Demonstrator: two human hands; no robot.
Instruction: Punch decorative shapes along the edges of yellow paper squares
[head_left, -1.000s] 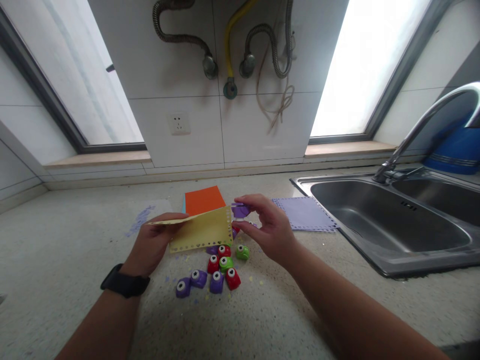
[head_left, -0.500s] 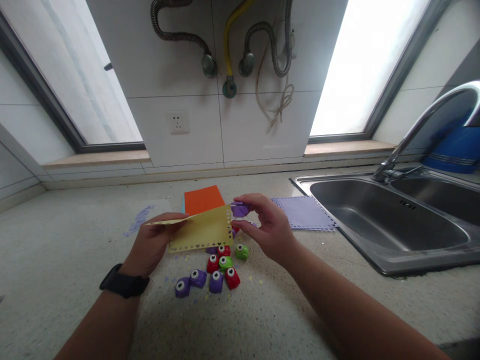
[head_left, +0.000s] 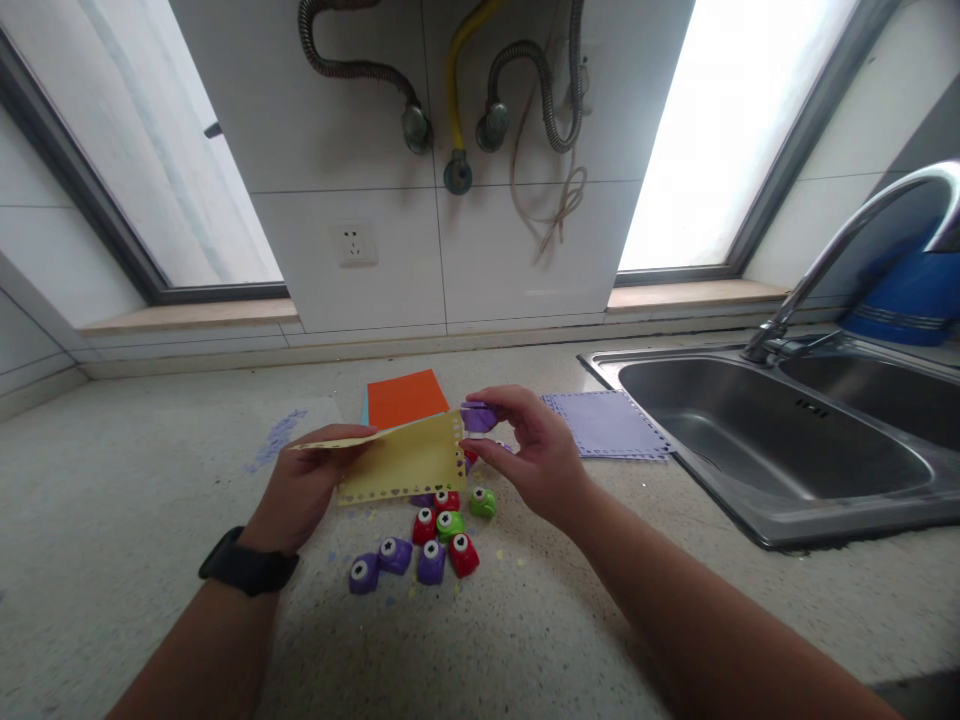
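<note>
Yellow paper [head_left: 409, 460], edge-punched, was held in the grip of the left hand [head_left: 304, 492], itself partly hidden, purple punch [head_left: 478, 418] was pinched in the right hand's [head_left: 536, 450] grip at the paper's right edge, loose punches [head_left: 450, 525] lay below, some covered, orange sheet [head_left: 406, 397] was partly concealed behind.

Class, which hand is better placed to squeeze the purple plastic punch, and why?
Probably the right hand: its fingers hold the small purple plastic punch, while the left hand holds the yellow perforated paper.
</note>
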